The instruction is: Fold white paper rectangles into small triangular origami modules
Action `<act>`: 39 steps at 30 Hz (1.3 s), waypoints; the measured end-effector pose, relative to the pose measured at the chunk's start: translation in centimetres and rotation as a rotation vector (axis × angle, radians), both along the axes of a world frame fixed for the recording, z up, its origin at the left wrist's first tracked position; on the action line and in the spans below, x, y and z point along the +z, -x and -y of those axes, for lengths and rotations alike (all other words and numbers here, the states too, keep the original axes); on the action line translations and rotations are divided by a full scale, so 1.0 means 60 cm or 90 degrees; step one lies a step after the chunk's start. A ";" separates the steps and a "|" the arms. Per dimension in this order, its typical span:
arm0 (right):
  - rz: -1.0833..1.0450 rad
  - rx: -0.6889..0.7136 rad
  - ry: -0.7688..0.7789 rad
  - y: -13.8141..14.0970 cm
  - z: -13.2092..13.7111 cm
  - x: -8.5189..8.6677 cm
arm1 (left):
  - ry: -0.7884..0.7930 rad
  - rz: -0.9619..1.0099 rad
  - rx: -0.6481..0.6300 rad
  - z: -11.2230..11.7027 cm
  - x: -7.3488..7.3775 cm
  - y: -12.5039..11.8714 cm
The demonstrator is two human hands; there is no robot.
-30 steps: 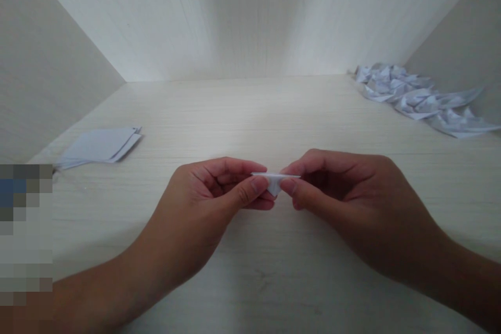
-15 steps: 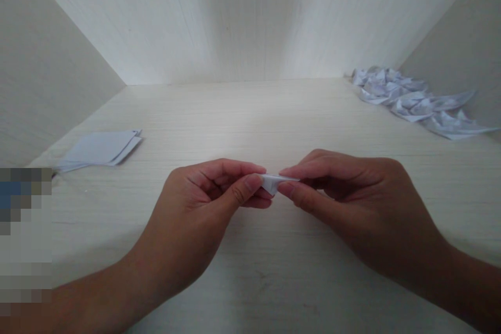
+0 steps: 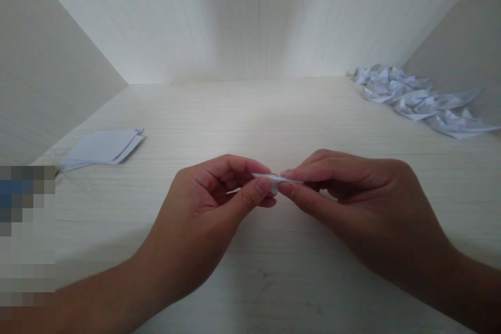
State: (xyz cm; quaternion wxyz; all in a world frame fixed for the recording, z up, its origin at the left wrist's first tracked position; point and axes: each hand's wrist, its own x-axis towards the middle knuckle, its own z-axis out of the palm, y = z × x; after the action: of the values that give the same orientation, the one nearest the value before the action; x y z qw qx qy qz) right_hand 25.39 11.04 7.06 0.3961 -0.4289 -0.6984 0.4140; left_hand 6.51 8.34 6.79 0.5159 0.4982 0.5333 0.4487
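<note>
A small piece of folded white paper (image 3: 276, 180) is pinched between my two hands, above the pale wood-grain tabletop. My left hand (image 3: 219, 203) grips its left part, thumb in front and fingers behind. On the right part, the thumb and forefinger of my right hand (image 3: 352, 188) close from the near and far sides. Thin pointed ends of the paper stick out to the left and right. Much of the folded piece is hidden by the thumbs.
Flat white paper sheets (image 3: 104, 146) lie in a loose stack on the left. A heap of folded white paper pieces (image 3: 415, 96) runs along the right wall. Pale panels (image 3: 250, 21) enclose the tabletop at the back and sides. A pixelated patch covers the lower left edge.
The folded paper has turned in my fingers; its long upper edge and left point now show, and less of its front face. My left thumb has shifted slightly to the right.
</note>
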 end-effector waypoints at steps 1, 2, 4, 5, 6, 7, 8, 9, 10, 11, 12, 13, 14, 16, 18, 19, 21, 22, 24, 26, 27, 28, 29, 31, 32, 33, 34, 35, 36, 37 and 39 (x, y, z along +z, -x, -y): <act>-0.001 0.001 -0.002 0.000 0.000 0.000 | 0.004 0.001 -0.005 0.000 0.000 0.000; -0.003 0.001 -0.005 0.001 0.001 0.000 | 0.008 0.003 -0.011 0.000 -0.001 0.001; -0.009 0.003 -0.015 0.001 0.001 0.000 | 0.017 0.010 -0.019 0.000 -0.001 0.002; -0.011 0.004 -0.019 0.001 0.002 0.000 | 0.022 0.011 -0.021 0.001 -0.002 0.002; -0.012 0.005 -0.023 0.002 0.002 -0.001 | 0.025 0.011 -0.022 0.001 -0.002 0.002; -0.010 0.005 -0.026 0.002 0.002 -0.001 | 0.028 0.011 -0.023 0.001 -0.002 0.002; -0.008 0.003 -0.028 0.002 0.003 -0.001 | 0.029 0.009 -0.022 0.001 -0.001 0.002; -0.005 0.002 -0.030 0.002 0.003 -0.001 | 0.030 0.008 -0.023 0.001 -0.001 0.002; -0.004 0.000 -0.032 0.003 0.003 -0.001 | 0.029 0.007 -0.023 0.001 -0.001 0.002; -0.003 0.000 -0.032 0.003 0.004 -0.001 | 0.029 0.006 -0.024 0.001 -0.001 0.002; -0.004 -0.001 -0.033 0.003 0.004 -0.001 | 0.029 0.006 -0.025 0.001 -0.001 0.003; -0.006 -0.001 -0.032 0.003 0.005 -0.001 | 0.030 0.006 -0.026 0.002 -0.001 0.003; -0.008 -0.002 -0.031 0.003 0.005 -0.001 | 0.030 0.008 -0.027 0.002 -0.001 0.003; -0.011 0.000 -0.033 0.002 0.006 -0.002 | 0.031 0.016 -0.031 0.001 -0.002 0.004; -0.016 0.006 -0.039 0.001 0.006 -0.003 | 0.033 0.023 -0.031 0.000 -0.003 0.004; -0.017 0.010 -0.042 0.001 0.006 -0.003 | 0.035 0.026 -0.031 -0.001 -0.004 0.004; -0.016 0.011 -0.044 0.000 0.005 -0.003 | 0.037 0.028 -0.031 -0.002 -0.004 0.003; -0.014 0.010 -0.044 0.000 0.005 -0.002 | 0.037 0.027 -0.031 -0.003 -0.003 0.002; -0.011 0.009 -0.040 0.001 0.004 0.000 | 0.035 0.023 -0.031 -0.003 -0.002 0.002; -0.009 0.012 -0.037 0.002 0.003 0.001 | 0.033 0.016 -0.032 -0.002 -0.001 0.002; -0.006 0.014 -0.036 0.003 0.003 0.002 | 0.033 0.014 -0.032 -0.002 0.000 0.003; -0.003 0.014 -0.038 0.003 0.003 0.002 | 0.032 0.012 -0.031 -0.001 0.001 0.003; 0.001 0.013 -0.043 0.003 0.004 0.002 | 0.030 0.010 -0.030 0.000 0.001 0.003; 0.013 0.007 -0.055 0.002 0.005 0.001 | 0.025 0.007 -0.027 0.000 0.002 0.004; 0.021 0.005 -0.062 0.002 0.006 0.001 | 0.023 0.006 -0.025 -0.001 0.002 0.004; 0.029 0.003 -0.068 0.002 0.006 0.000 | 0.021 0.006 -0.025 -0.001 0.001 0.003; 0.036 0.001 -0.074 0.002 0.006 -0.001 | 0.018 0.007 -0.024 -0.001 0.001 0.003; 0.042 -0.001 -0.080 0.002 0.006 -0.002 | 0.018 0.008 -0.023 -0.002 0.001 0.002; 0.044 -0.002 -0.087 0.002 0.005 -0.003 | 0.016 0.009 -0.023 -0.002 0.001 0.001; 0.045 -0.001 -0.096 0.002 0.004 -0.004 | 0.013 0.011 -0.022 -0.002 0.001 0.001; 0.044 0.003 -0.114 0.002 0.002 -0.006 | 0.006 0.014 -0.017 -0.001 0.001 0.000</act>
State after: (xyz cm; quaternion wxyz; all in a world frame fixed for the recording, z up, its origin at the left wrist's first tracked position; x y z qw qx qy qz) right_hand 25.26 10.94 6.72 0.4072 -0.4041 -0.7470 0.3359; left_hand 6.52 8.42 6.85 0.5301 0.4977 0.5231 0.4446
